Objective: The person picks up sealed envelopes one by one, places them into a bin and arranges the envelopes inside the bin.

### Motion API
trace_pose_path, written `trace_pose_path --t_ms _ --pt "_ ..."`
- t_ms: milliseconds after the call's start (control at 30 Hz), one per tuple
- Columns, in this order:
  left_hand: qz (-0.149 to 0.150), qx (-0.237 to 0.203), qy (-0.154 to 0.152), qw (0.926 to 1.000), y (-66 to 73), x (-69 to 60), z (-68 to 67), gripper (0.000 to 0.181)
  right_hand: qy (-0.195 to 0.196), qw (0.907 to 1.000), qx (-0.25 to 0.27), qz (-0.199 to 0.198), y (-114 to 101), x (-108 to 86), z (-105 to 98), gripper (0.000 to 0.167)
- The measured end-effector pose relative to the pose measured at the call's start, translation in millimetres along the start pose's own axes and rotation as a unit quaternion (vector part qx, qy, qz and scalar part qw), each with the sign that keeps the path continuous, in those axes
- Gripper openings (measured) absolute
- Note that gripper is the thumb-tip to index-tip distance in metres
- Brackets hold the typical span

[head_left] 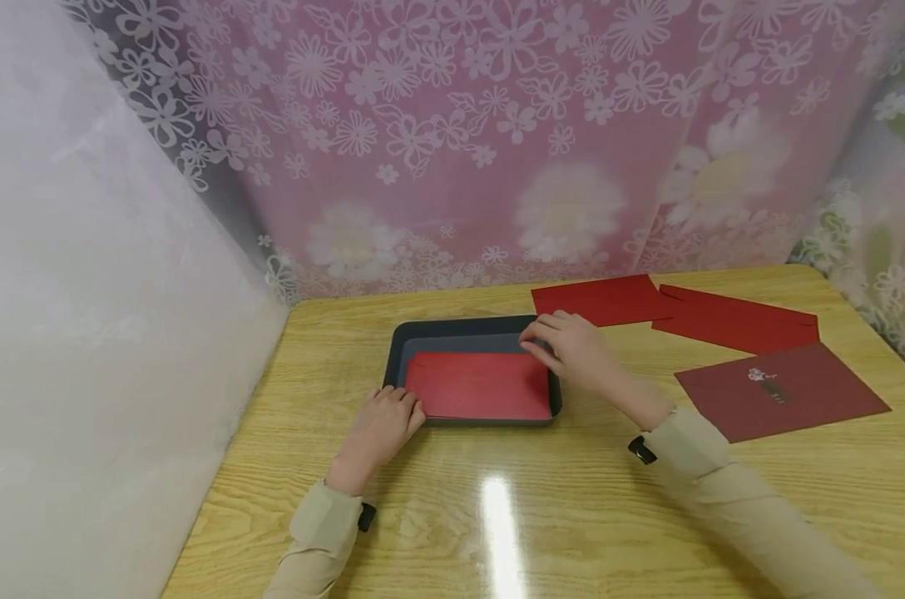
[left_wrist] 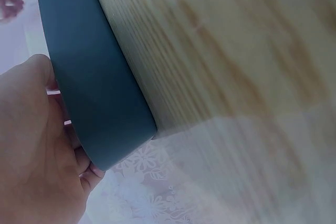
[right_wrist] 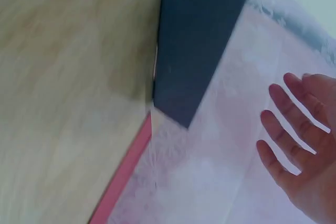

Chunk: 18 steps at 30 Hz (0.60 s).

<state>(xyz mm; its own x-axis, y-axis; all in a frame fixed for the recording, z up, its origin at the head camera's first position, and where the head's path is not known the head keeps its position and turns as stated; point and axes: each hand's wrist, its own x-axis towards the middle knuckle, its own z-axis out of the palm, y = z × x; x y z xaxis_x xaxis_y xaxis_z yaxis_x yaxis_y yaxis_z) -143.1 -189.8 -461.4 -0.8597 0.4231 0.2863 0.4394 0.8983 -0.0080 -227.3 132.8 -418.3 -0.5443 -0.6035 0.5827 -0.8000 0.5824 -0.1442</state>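
Note:
A dark grey rectangular tray (head_left: 460, 330) lies on the table, with flat red paper envelopes (head_left: 478, 387) inside it; how many are stacked cannot be told. My left hand (head_left: 381, 424) grips the tray's near left corner, its fingers hooked over the rim. In the left wrist view that hand (left_wrist: 37, 140) sits against the dark tray wall (left_wrist: 94, 72), fingertips partly hidden behind it. My right hand (head_left: 576, 349) hovers over the tray's right side and holds nothing. From the right wrist view, the right hand's fingers (right_wrist: 283, 124) are spread and apart from the tray (right_wrist: 197, 45).
Right of the tray, two red envelopes (head_left: 598, 301) (head_left: 744, 320) lie near the table's back edge. A duller red envelope (head_left: 782, 395) with a small printed design lies in front of them. A floral curtain (head_left: 452, 191) stands behind the wooden table (head_left: 572, 516), with a white sheet (head_left: 123, 333) at left.

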Motion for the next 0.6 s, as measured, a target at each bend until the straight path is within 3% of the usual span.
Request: trace_pose_path --t_ms 67,233,433,600 --pt "0.000 -0.001 0.000 1.0000 -0.5 0.0 0.4 0.042 0.030 0.9994 -0.016 -0.005 6 -2.8 -9 0.017" --pt "-0.004 -0.005 -0.005 1.0000 -1.2 0.4 0.1 0.043 0.058 0.9975 -0.039 0.004 22 -12.2 -33 0.056" --pt "-0.009 -0.005 -0.018 0.9998 -0.6 0.2 -0.4 0.042 0.045 0.9944 -0.069 0.066 44 -32.1 -59 0.015" --pt "-0.009 0.000 -0.024 0.9997 -0.4 -0.3 -0.6 0.041 0.021 0.9879 -0.080 0.131 62 -51.4 -82 0.017"
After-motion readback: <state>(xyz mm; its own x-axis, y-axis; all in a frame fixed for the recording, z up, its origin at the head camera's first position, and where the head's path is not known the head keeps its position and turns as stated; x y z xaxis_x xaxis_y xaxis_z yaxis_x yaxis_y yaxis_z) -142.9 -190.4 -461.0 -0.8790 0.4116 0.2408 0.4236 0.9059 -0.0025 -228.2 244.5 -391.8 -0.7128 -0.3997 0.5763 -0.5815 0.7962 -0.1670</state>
